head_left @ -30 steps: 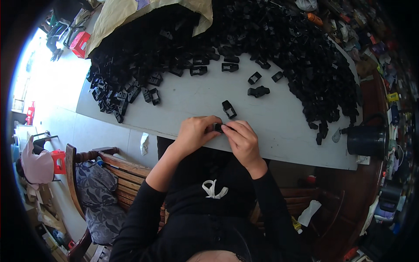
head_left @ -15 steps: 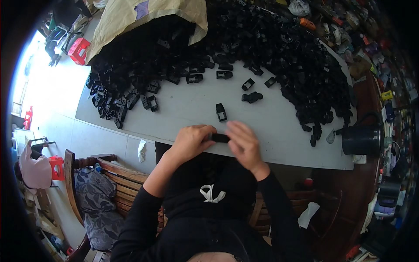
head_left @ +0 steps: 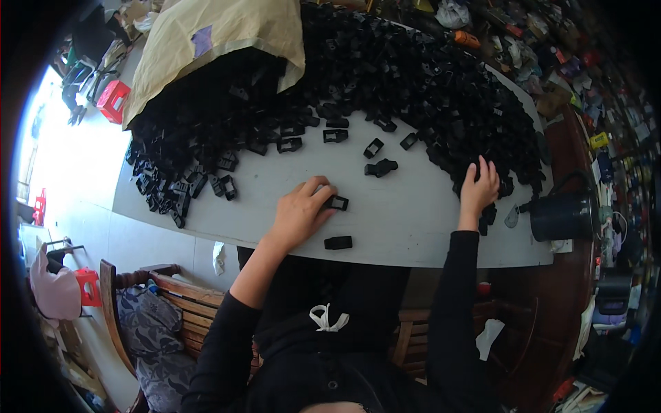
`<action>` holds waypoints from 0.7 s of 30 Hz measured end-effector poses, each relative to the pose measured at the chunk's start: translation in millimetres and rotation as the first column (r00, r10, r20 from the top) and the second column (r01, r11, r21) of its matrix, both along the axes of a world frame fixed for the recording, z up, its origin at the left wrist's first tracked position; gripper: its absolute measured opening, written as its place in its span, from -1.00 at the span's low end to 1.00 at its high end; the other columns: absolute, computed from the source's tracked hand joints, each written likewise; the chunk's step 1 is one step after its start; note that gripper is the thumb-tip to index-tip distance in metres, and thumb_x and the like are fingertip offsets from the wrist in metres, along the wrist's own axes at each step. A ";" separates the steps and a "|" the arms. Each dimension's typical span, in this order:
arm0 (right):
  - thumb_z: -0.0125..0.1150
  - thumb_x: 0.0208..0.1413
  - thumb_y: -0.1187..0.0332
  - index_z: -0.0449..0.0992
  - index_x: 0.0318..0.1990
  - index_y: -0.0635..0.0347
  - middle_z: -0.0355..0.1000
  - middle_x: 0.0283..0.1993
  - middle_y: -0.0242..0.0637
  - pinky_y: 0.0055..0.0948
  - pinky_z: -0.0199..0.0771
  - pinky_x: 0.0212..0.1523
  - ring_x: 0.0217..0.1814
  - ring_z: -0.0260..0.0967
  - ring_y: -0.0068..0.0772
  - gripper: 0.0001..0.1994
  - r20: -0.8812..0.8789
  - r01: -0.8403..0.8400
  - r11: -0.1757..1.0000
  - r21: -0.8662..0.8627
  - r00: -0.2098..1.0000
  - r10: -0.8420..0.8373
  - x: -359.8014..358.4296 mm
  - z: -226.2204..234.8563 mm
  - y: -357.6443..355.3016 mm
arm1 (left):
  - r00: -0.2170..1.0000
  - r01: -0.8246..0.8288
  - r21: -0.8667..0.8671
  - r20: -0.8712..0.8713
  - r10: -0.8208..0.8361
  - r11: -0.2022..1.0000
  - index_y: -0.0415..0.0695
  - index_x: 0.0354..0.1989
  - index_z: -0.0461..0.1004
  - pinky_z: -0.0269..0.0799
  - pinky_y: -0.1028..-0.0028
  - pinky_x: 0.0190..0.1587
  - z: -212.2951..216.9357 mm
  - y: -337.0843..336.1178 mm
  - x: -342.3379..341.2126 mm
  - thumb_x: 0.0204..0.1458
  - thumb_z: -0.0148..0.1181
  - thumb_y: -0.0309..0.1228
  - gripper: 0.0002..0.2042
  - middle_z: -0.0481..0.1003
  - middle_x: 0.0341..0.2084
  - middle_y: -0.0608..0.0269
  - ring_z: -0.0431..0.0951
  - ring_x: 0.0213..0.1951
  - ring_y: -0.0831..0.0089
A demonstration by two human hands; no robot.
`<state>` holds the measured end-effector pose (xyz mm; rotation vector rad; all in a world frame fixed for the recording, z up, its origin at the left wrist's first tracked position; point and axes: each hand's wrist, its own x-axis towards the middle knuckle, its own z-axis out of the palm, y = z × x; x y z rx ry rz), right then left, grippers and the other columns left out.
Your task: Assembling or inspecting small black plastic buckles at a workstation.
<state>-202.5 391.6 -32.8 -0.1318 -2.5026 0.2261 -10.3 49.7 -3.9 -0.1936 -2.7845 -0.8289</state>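
Note:
On the table, my left hand has its thumb and fingers closed on a small black plastic piece with a rectangular opening. Nearer the front edge lies another black piece, touched by neither hand. My right hand is at the right-hand pile of black plastic pieces, its fingers spread and pointing away from me. No piece shows between those fingers. Several loose pieces, among them a longer dark one, lie between the hands and the heap.
An open tan sack spills black pieces over the back left of the grey table. A black cylindrical container stands by the right edge. Behind me is a wooden bench with a patterned cushion.
Both hands were together at the front edge around a black piece, which now lies released there. My left hand has taken hold of another piece; my right hand has moved to the right pile.

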 end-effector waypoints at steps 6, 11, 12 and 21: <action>0.00 0.19 -0.16 0.46 0.18 -0.32 0.24 0.36 -0.35 0.34 -0.08 0.28 0.45 -0.02 0.09 -0.54 0.198 -0.031 1.000 0.001 0.980 0.030 18.6 -22.5 20.9 | 0.995 0.099 0.091 -0.027 -0.097 0.991 -0.06 -0.19 0.46 0.43 0.28 -0.14 1.2 9.6 11.3 -0.21 0.38 -0.44 -0.65 0.44 -0.14 0.24 0.49 -0.12 0.17; 0.16 0.12 -0.05 0.58 0.04 -0.22 0.31 0.30 -0.36 0.22 0.09 0.20 0.39 0.02 0.04 -0.62 0.158 -0.179 0.983 -0.039 0.970 0.183 45.4 -17.2 -58.9 | 0.988 0.152 0.071 -0.031 -0.150 0.986 -0.07 -0.20 0.46 0.42 0.27 -0.16 3.1 17.1 15.5 -0.22 0.38 -0.44 -0.66 0.45 -0.17 0.22 0.48 -0.16 0.16; 0.18 0.11 -0.03 0.58 0.03 -0.20 0.32 0.29 -0.33 0.22 0.07 0.19 0.37 0.03 0.06 -0.63 0.123 -0.212 0.976 -0.044 0.969 0.216 51.5 -12.9 -72.7 | 0.987 0.156 0.059 -0.037 -0.154 0.986 -0.08 -0.20 0.46 0.42 0.26 -0.16 5.6 19.0 13.9 -0.20 0.37 -0.42 -0.67 0.44 -0.18 0.22 0.48 -0.18 0.17; 0.15 0.04 0.52 0.52 0.06 0.09 0.31 0.25 -0.09 -0.10 0.17 0.31 0.35 0.13 0.04 -0.63 -0.221 -0.557 0.723 -0.409 0.829 0.514 77.2 18.7 -98.7 | 0.988 0.139 0.056 -0.071 -0.135 0.989 -0.08 -0.19 0.47 0.42 0.27 -0.16 -3.6 14.9 18.1 -0.21 0.38 -0.43 -0.66 0.45 -0.19 0.21 0.49 -0.20 0.16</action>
